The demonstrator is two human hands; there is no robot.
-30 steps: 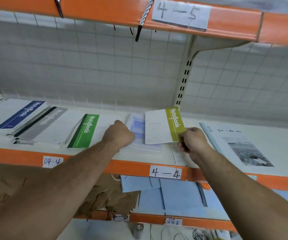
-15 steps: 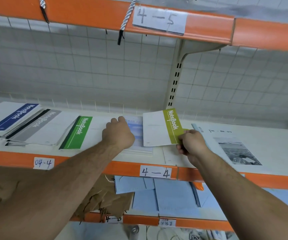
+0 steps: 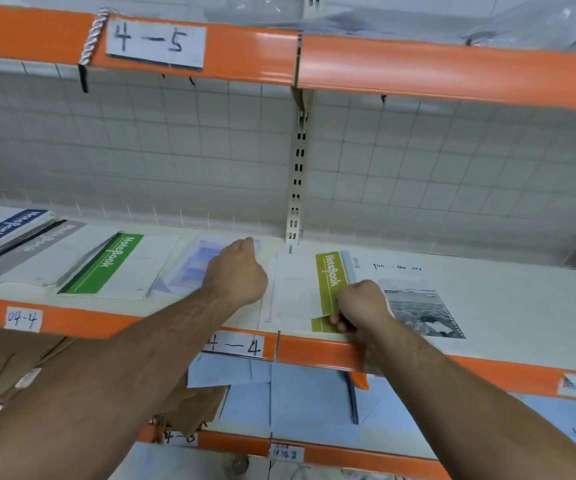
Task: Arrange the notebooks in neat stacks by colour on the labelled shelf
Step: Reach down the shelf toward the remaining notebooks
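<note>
Your right hand's [image 3: 361, 304] fingers [image 3: 340, 321] pinch the near corner of the white paper notebook with the olive-green spine band [image 3: 330, 282]. Keep that pinch light and square its edges to what looks like a matching cover beneath. Your left hand [image 3: 236, 271], fisted and holding nothing, rests on the pale blue notebook [image 3: 193, 268]. The olive one lies flat on the orange-edged shelf [image 3: 314, 353], long axis front to back, band rightward.

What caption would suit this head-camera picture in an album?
Right hand grips an olive-spined notebook on shelf 4-4; left hand rests on a pale blue notebook.
</note>
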